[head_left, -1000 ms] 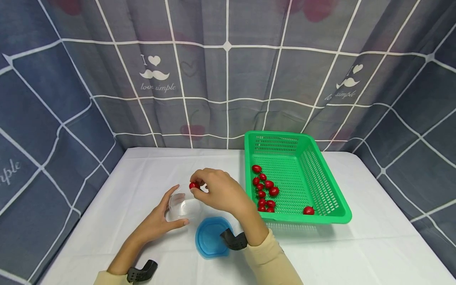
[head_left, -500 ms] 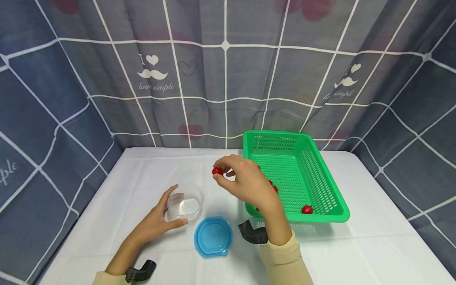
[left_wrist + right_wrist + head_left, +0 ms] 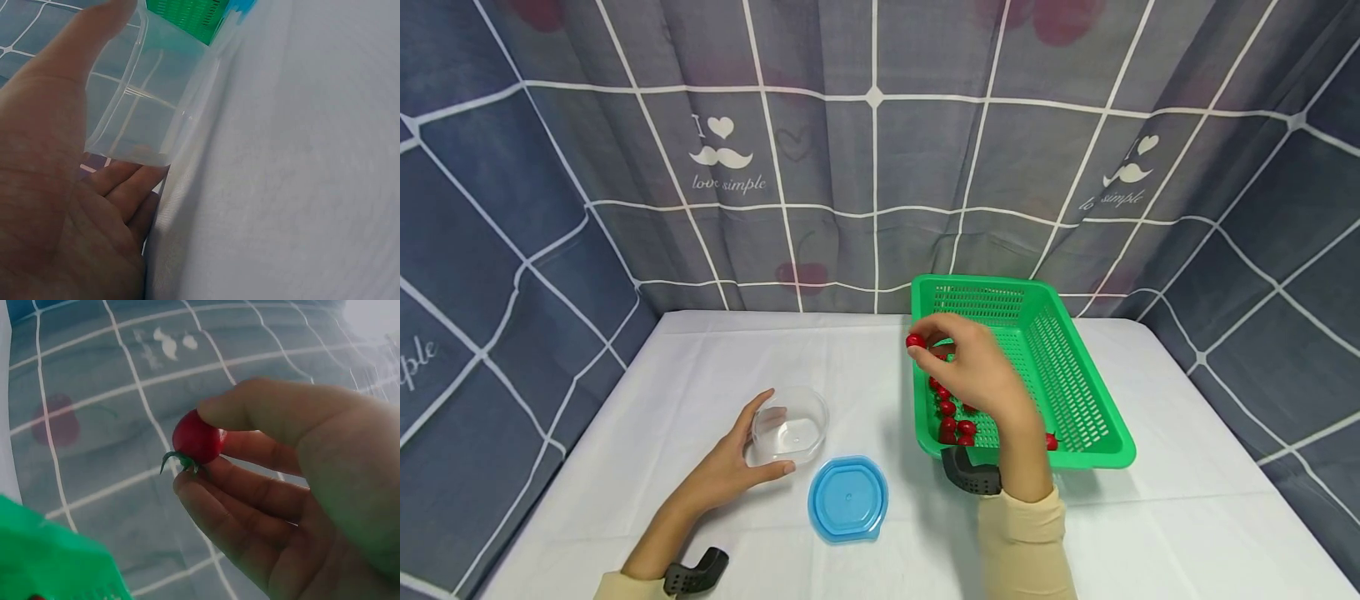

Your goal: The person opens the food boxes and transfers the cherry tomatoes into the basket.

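Bare white table (image 3: pixel 715 358) lies open at the far left and near right. The green basket (image 3: pixel 1078 392) fills the right middle; the clear container (image 3: pixel 790 427) and blue lid (image 3: pixel 847 498) crowd the near centre.

A blue lid (image 3: pixel 847 499) lies on the white table (image 3: pixel 1150 533) before a checked curtain (image 3: pixel 587 150).

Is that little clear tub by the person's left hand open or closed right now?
Open. The clear tub has no cover on; its blue lid lies flat on the table beside it, and the left hand holds the tub's side.
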Tool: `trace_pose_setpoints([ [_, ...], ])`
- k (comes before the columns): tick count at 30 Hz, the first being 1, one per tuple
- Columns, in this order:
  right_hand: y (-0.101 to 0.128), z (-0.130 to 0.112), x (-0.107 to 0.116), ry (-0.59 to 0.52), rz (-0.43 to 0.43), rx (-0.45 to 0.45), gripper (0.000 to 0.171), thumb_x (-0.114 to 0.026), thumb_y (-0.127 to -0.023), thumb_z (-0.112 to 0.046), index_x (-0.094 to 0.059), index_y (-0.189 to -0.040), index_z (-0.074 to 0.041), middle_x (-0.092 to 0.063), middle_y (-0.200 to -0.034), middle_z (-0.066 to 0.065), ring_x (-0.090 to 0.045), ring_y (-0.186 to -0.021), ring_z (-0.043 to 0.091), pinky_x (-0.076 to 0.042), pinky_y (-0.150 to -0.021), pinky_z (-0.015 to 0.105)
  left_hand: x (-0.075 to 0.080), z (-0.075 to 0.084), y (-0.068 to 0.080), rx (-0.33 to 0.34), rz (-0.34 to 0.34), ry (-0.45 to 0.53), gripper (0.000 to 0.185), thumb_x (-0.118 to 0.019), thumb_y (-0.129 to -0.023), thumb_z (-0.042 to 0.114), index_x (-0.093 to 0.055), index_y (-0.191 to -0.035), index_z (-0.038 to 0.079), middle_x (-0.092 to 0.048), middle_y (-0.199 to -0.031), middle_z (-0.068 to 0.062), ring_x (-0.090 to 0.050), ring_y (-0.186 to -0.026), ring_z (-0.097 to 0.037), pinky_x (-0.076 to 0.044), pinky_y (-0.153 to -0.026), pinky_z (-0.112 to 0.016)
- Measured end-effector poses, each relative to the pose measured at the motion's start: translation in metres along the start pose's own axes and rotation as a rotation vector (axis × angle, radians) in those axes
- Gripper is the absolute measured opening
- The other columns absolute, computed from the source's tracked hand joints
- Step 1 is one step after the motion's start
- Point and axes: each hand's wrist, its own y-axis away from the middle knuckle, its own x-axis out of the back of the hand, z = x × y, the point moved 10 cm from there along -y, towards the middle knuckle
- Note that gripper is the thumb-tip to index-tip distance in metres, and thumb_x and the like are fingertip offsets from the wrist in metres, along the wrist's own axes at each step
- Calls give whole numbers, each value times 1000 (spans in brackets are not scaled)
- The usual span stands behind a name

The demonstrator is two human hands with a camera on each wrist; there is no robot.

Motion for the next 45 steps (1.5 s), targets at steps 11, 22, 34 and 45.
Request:
trace_pose_setpoints([
  [11,8,50,25,58,17,-160,19,-71,-98,-21,-72,-114,-12,-75,-110,3,-72,-102,24,-59,-91,44,0,-1,0,12,1,-3,110,-88,-81,41,-15,-164,36,-39,-162,-16,-29,-149,-55,-28,-113,-76],
  [22,17,80,30,104,-28,-236,20,-68,-100,-22,-72,-116,-11,-74,-113,6,-70,-108,28,-58,-91,48,0,0,0,9,1,-10,110,-88,-81,41,-16,-164,34,-43,-160,-15,-31,-148,-55,-29,-112,-76],
  [34,16,82,27,130,-50,-234,21,-68,-99,-22,-73,-117,-12,-75,-115,5,-70,-109,28,-57,-92,48,0,-1,0,7,5,-16,110,-88,-81,42,-16,-164,33,-41,-160,-16,-32,-148,-53,-30,-113,-75],
  [45,19,81,29,117,-53,-249,26,-68,-100,-23,-71,-121,-9,-73,-121,11,-69,-112,30,-57,-94,49,0,0,0,8,2,-11,110,-88,-81,41,-17,-164,32,-45,-159,-14,-31,-149,-53,-29,-113,-76],
])
